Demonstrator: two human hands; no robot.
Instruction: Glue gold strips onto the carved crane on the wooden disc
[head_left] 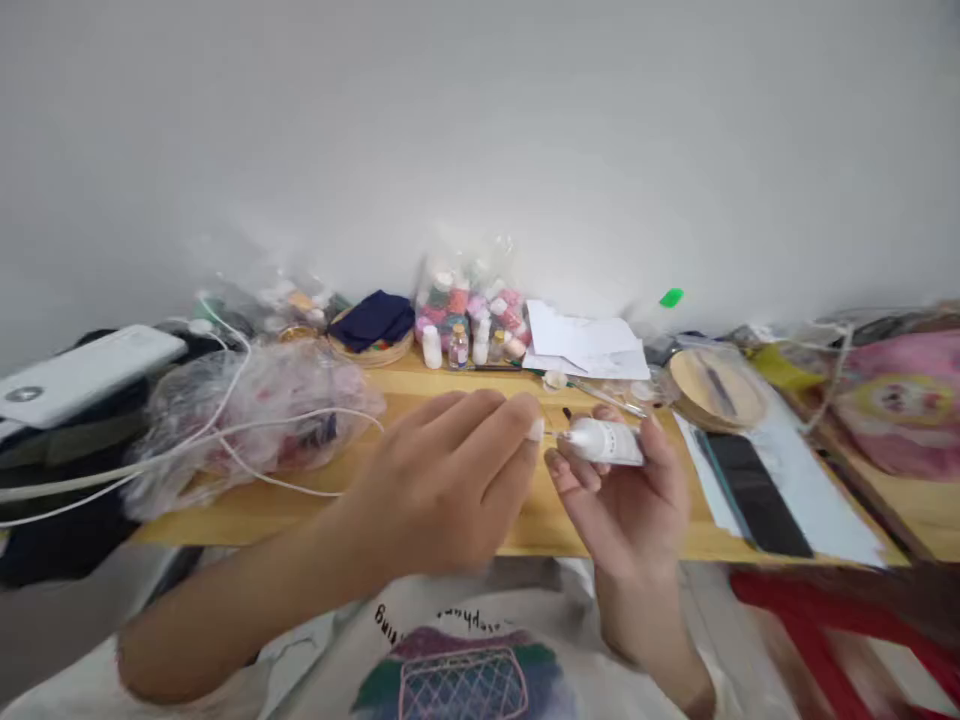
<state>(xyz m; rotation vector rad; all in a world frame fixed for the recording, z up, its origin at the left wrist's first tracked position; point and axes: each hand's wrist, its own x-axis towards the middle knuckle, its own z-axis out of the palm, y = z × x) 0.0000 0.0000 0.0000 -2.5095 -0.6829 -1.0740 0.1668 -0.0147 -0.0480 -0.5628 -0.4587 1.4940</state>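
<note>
Close together over the front middle of the table, my two hands work at a small white bottle. My right hand [637,515], palm up, has its fingers around the white bottle [611,442], which lies nearly sideways with its narrow tip toward the left. My left hand [461,470] is closed, back of the hand up, pinching a small white cap [535,430]. A thin pin-like line shows between cap and tip, too fine to make out clearly. The left fingertips are partly hidden.
Behind stand small bottles [458,347], a clear bag of coloured balls [487,290] and white papers [585,345]. At left lie a plastic bag [270,400], cables [225,430] and a white device [90,375]. A phone [754,490] and round wooden piece [716,388] are at right.
</note>
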